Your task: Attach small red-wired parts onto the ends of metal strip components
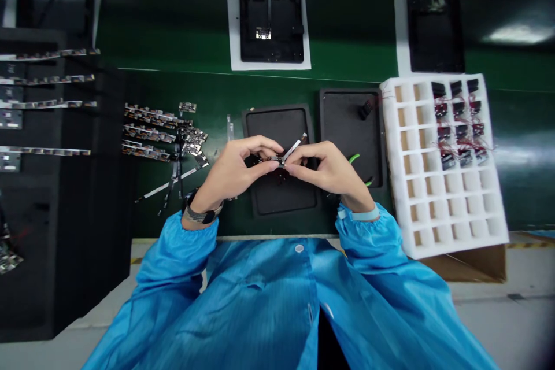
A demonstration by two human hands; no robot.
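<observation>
Both hands, left hand (pixel 236 165) and right hand (pixel 327 167), pinched a small circuit board (pixel 277 159) with its flex strip (pixel 295 146) above the black tray (pixel 260 121); the foam grid (pixel 451 208) stood mostly unfilled, suggesting much work remained.

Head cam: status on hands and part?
Left hand and right hand both pinch one small circuit board, flat strip sticking up-right. Held above black foam tray. Nothing obstructing.
</observation>
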